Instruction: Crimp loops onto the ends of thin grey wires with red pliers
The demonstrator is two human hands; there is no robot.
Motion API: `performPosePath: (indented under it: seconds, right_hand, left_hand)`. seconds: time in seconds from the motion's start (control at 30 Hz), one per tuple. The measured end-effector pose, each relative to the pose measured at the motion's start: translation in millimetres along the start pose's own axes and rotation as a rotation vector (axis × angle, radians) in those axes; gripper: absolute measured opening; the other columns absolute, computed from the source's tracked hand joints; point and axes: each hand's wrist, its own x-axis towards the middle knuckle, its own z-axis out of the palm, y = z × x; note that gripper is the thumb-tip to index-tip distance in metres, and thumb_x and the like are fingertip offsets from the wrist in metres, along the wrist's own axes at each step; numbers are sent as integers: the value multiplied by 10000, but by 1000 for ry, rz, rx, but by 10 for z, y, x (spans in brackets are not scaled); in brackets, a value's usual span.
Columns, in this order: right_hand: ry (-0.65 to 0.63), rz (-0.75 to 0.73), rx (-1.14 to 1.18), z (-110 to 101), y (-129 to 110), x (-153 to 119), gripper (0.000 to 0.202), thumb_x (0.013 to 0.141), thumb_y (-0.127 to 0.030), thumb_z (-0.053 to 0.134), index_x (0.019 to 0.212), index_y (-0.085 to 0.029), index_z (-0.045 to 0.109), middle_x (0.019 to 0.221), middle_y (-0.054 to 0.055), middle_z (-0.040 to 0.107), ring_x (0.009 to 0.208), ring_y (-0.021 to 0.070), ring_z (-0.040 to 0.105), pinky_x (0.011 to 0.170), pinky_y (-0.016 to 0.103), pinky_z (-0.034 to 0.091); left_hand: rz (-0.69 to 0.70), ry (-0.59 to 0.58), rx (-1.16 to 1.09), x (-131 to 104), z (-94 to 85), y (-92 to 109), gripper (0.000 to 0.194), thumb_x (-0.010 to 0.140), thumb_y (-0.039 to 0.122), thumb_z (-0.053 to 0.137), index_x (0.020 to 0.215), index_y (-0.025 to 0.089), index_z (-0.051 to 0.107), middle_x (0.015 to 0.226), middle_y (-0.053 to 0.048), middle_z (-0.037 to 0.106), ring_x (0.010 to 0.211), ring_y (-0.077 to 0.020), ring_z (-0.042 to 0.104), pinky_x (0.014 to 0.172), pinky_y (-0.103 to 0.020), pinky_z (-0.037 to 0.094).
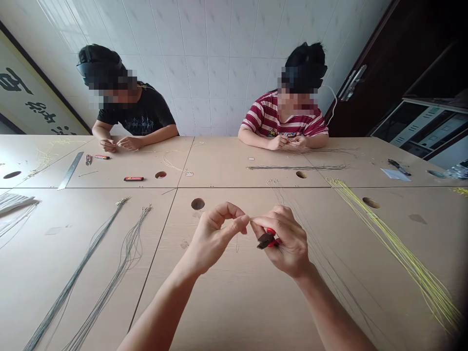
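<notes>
Above the light wooden table (226, 302), my left hand (214, 236) pinches a thin wire (237, 242) between thumb and forefinger; its end hangs down in a short loop. My right hand (287, 241) meets it fingertip to fingertip and also grips small red-handled pliers (268, 238) in the palm, jaws pointing left. Both hands hover just over the table, near a round cable hole (198, 204).
Two bundles of grey wires (109, 263) lie to the left, a yellow wire bundle (398, 248) to the right. Thin wires (314, 243) run under my right hand. Two people sit across the table working on wires; a steel ruler (71, 170) and small tools lie near them.
</notes>
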Motion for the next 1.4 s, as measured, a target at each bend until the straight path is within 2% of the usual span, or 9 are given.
performPosePath:
  seconds: [0.17, 0.3, 0.43, 0.6, 0.77, 0.9, 1.0, 1.17, 1.4]
  right_hand:
    - [-64, 121, 143, 20, -27, -30, 183, 845, -40, 545, 866, -221, 543, 645, -29, 547, 609, 131, 409, 637, 304, 370]
    - [-110, 329, 261, 27, -73, -41, 146, 886, -99, 545, 807, -221, 532, 658, -30, 497, 623, 122, 417, 604, 280, 357]
    - [-147, 566, 439, -20, -121, -10, 197, 920, -219, 554, 726, -208, 525, 637, -40, 430, 590, 103, 394, 557, 264, 325]
    - [-229, 776, 655, -91, -115, 34, 239, 903, -328, 592, 702, -202, 570, 603, -44, 426, 583, 102, 367, 560, 267, 308]
    - [-253, 939, 923, -84, -73, 27, 246, 853, -335, 646, 656, -199, 589, 628, -30, 440, 639, 118, 395, 624, 284, 330]
    - [-278, 1054, 1082, -72, -54, 10, 252, 830, -328, 655, 629, -200, 575, 595, -32, 407, 647, 134, 415, 646, 301, 338]
    - [-271, 1028, 1016, -94, -53, 19, 251, 838, -335, 649, 635, -205, 579, 603, -31, 414, 647, 132, 412, 644, 300, 335]
    - [-263, 841, 669, -159, -94, 65, 250, 891, -368, 602, 692, -217, 604, 643, -28, 471, 627, 118, 384, 594, 282, 311]
    - [-271, 732, 505, -161, -128, 59, 201, 927, -327, 563, 761, -225, 612, 624, -46, 454, 579, 98, 366, 563, 261, 316]
  left_hand:
    - [32, 40, 18, 19, -8, -31, 241, 873, 358, 658, 730, 178, 585, 694, 32, 544, 650, -87, 423, 607, -236, 333]
    - [21, 41, 23, 36, -17, -46, 242, 864, 340, 660, 709, 170, 586, 654, 35, 511, 596, -80, 372, 548, -236, 297]
    - [56, 36, 33, 29, -12, -36, 214, 865, 295, 648, 706, 165, 588, 657, 31, 520, 610, -82, 403, 570, -235, 327]
    - [116, 18, 103, 27, -6, -30, 191, 875, 265, 629, 714, 168, 594, 678, 22, 551, 633, -91, 452, 602, -247, 362]
    - [230, -28, 137, 45, -19, -63, 160, 894, 235, 610, 744, 182, 595, 711, 15, 595, 670, -104, 501, 646, -265, 383]
    - [303, -12, 212, 54, -23, -84, 153, 896, 234, 612, 750, 190, 595, 732, 4, 613, 732, -131, 530, 723, -302, 388]
    - [309, -4, 240, 55, -26, -85, 153, 891, 250, 622, 750, 194, 608, 731, -1, 618, 752, -143, 539, 758, -320, 392]
    - [204, -56, 136, 59, -52, -90, 195, 920, 237, 552, 756, 192, 648, 802, -25, 660, 823, -162, 584, 790, -320, 434]
    - [152, -72, 99, 74, -60, -102, 96, 886, 235, 602, 833, 184, 664, 806, -23, 663, 792, -154, 595, 734, -291, 453]
